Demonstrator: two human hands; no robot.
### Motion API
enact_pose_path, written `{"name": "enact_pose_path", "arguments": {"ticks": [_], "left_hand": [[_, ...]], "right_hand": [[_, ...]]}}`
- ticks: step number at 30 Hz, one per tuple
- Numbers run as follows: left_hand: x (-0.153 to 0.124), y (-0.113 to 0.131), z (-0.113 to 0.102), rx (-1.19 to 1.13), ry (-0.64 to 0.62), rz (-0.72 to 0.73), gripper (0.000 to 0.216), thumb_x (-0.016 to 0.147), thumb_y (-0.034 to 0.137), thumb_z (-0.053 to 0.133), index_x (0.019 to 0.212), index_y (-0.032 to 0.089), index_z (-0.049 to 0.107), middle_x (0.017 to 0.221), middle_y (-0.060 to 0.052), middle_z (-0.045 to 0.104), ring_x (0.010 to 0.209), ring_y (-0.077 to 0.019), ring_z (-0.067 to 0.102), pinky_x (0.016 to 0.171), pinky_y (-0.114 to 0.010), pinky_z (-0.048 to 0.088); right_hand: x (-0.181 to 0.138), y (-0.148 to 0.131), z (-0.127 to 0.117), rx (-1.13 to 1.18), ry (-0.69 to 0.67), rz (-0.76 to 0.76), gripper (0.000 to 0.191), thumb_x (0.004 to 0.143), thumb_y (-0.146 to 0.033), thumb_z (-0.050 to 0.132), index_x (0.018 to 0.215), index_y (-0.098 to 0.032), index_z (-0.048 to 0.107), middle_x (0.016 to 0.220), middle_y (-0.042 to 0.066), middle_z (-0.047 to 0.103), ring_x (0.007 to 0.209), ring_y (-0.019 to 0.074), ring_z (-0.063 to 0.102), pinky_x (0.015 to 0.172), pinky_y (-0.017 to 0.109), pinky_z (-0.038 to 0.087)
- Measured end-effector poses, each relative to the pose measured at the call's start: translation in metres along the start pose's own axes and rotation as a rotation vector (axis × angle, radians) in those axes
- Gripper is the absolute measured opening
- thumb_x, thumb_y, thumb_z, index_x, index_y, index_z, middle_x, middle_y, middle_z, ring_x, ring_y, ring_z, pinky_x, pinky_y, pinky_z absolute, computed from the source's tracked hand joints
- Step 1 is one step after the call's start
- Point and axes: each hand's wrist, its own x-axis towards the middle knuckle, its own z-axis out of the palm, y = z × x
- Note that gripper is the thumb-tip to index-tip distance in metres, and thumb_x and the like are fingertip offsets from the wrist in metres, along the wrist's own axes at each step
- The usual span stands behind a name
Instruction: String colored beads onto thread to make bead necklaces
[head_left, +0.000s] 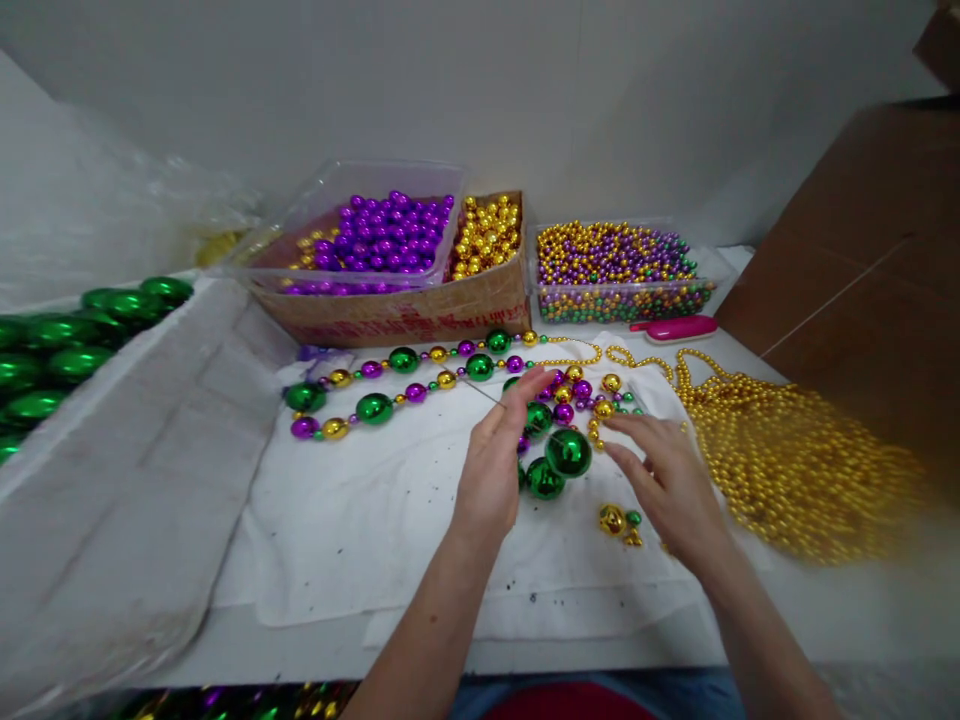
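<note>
My left hand [495,460] hovers over a white cloth [360,520], thumb and fingers pinched on a thin needle [484,393] that points up and left. Just to its right lie two large green beads [568,452] and smaller purple, gold and green beads. My right hand [667,480] is beside them with fingers stretched out and apart, fingertips close to the large green beads, holding nothing. A strung strand of green, purple and gold beads [390,385] curves across the cloth behind the hands. A gold bead [613,519] lies below my right hand.
A cardboard box [420,310] holds purple beads [382,235] and gold beads [486,235]; a clear bin of small mixed beads [615,270] stands to its right. A pile of gold bead strands [787,460] lies on the right, a pink tool [679,328] behind, large green beads [45,360] far left.
</note>
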Motion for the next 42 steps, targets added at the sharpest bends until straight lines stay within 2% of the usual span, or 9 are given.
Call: {"name": "enact_pose_path", "arguments": {"ticks": [4, 7, 11, 16, 21, 24, 29, 37, 42], "left_hand": [[0.001, 0.014, 0.019, -0.009, -0.126, 0.072, 0.035, 0.094, 0.039, 0.039, 0.111, 0.024, 0.064, 0.13, -0.002, 0.056, 0.128, -0.0189, 0.041, 0.111, -0.038, 0.024], [0.002, 0.021, 0.024, -0.133, -0.166, 0.081, 0.038, 0.095, 0.041, 0.034, 0.114, 0.023, 0.062, 0.131, -0.004, 0.055, 0.125, -0.0206, 0.045, 0.109, -0.041, 0.03], [0.004, 0.02, 0.011, -0.237, -0.163, 0.011, 0.039, 0.095, 0.042, 0.032, 0.117, 0.024, 0.058, 0.129, -0.005, 0.056, 0.12, -0.0219, 0.05, 0.104, -0.044, 0.036], [-0.008, 0.0, -0.005, -0.249, -0.159, -0.09, 0.046, 0.093, 0.048, 0.03, 0.129, 0.026, 0.049, 0.132, -0.009, 0.053, 0.116, -0.0242, 0.052, 0.097, -0.045, 0.042], [-0.038, -0.049, -0.009, 0.191, -0.244, -0.155, 0.048, 0.087, 0.036, 0.053, 0.132, 0.023, 0.045, 0.127, -0.01, 0.056, 0.116, -0.0249, 0.051, 0.095, -0.041, 0.043], [-0.05, -0.075, -0.021, 0.561, -0.237, -0.071, 0.041, 0.085, 0.032, 0.055, 0.126, 0.023, 0.052, 0.125, -0.009, 0.057, 0.116, -0.024, 0.051, 0.098, -0.042, 0.04], [-0.043, -0.086, -0.037, 0.846, -0.23, 0.075, 0.025, 0.086, 0.027, 0.051, 0.107, 0.021, 0.063, 0.114, -0.007, 0.062, 0.11, -0.0225, 0.054, 0.097, -0.041, 0.041], [0.006, -0.099, -0.006, 0.764, -0.238, 0.024, 0.02, 0.086, 0.022, 0.047, 0.096, 0.018, 0.064, 0.098, -0.006, 0.066, 0.091, -0.0188, 0.06, 0.081, -0.033, 0.049], [0.016, -0.115, 0.026, 0.821, -0.428, 0.159, 0.048, 0.078, 0.024, 0.062, 0.124, 0.023, 0.052, 0.133, -0.008, 0.048, 0.12, -0.0228, 0.045, 0.101, -0.04, 0.038]], "right_hand": [[0.008, -0.016, -0.007, 0.219, -0.051, -0.047, 0.029, 0.089, -0.03, 0.054, 0.117, -0.028, 0.059, 0.12, 0.003, 0.06, 0.111, 0.0198, 0.05, 0.09, 0.036, 0.04], [0.013, -0.02, 0.0, 0.457, -0.204, 0.047, 0.014, 0.087, -0.029, 0.056, 0.09, -0.022, 0.068, 0.087, 0.001, 0.067, 0.081, 0.0144, 0.058, 0.068, 0.026, 0.044], [0.018, -0.015, 0.001, 0.781, -0.193, 0.295, 0.018, 0.086, -0.034, 0.056, 0.083, -0.019, 0.066, 0.055, -0.004, 0.057, 0.042, 0.0061, 0.039, 0.038, 0.019, 0.022], [0.028, -0.028, -0.011, 0.865, -0.13, 0.24, 0.013, 0.082, -0.03, 0.064, 0.077, -0.018, 0.067, 0.048, -0.007, 0.043, 0.041, 0.0028, 0.032, 0.038, 0.017, 0.018], [0.031, -0.051, -0.028, 0.876, 0.152, 0.135, 0.008, 0.08, -0.026, 0.067, 0.079, -0.018, 0.069, 0.057, -0.005, 0.048, 0.044, 0.0024, 0.028, 0.038, 0.019, 0.018], [0.023, -0.055, -0.038, 0.843, 0.362, 0.126, 0.008, 0.081, -0.023, 0.065, 0.084, -0.018, 0.07, 0.054, -0.005, 0.043, 0.044, 0.0031, 0.028, 0.038, 0.019, 0.018], [0.0, -0.043, -0.043, 0.821, 0.477, 0.205, 0.006, 0.08, -0.019, 0.065, 0.081, -0.016, 0.07, 0.055, -0.003, 0.047, 0.049, 0.0054, 0.039, 0.041, 0.018, 0.028], [-0.029, 0.006, -0.045, 1.261, 0.447, 0.545, 0.013, 0.072, -0.022, 0.072, 0.08, -0.016, 0.064, 0.074, 0.0, 0.062, 0.044, 0.0016, 0.044, 0.033, 0.009, 0.033], [-0.034, 0.024, -0.04, 1.486, 0.465, 0.635, 0.015, 0.069, -0.017, 0.075, 0.075, -0.014, 0.062, 0.072, -0.001, 0.064, 0.037, -0.0021, 0.036, 0.031, 0.006, 0.031]]}}
